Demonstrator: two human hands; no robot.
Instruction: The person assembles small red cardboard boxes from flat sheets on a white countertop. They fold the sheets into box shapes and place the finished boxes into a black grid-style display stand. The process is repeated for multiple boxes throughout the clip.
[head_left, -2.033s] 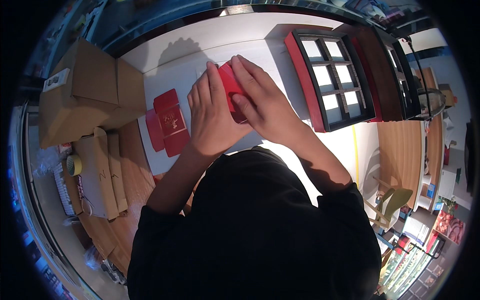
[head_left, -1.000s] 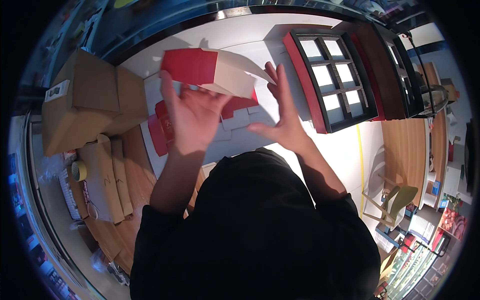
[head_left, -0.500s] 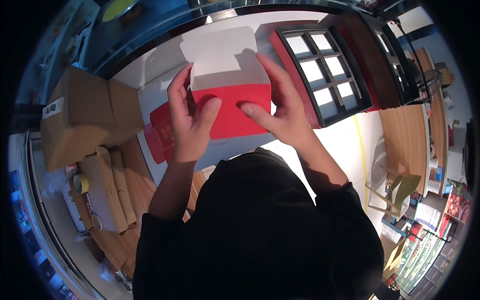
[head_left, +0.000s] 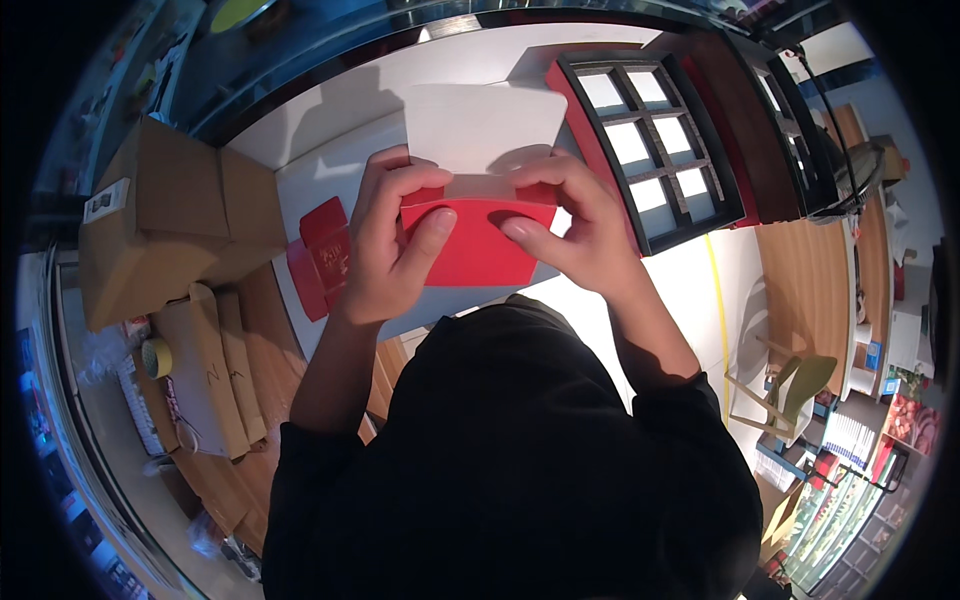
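Observation:
Between both hands is a red carton box (head_left: 478,245) with a white inside, held above the white table. Its lid flap (head_left: 485,125) stands up at the far side, white face toward me. My left hand (head_left: 395,235) grips the left side, thumb on the red front panel and fingers folded over the top edge. On the right side, my right hand (head_left: 580,225) does the same, its thumb pressing the front and its fingertips at the upper corner. The box's bottom is out of sight. A flat red carton piece with gold print (head_left: 325,255) lies on the table to the left.
Left stands a large brown cardboard box (head_left: 180,220), with an open carton (head_left: 205,375) and a tape roll (head_left: 156,357) below it. A black-framed divided tray (head_left: 655,150) with a red side is at the far right. A green chair (head_left: 805,385) stands at lower right.
My fingers have moved from the box's outer sides to its top edges, curling inward. The box has tipped, its opening now looks narrower, and the lid flap has shifted right.

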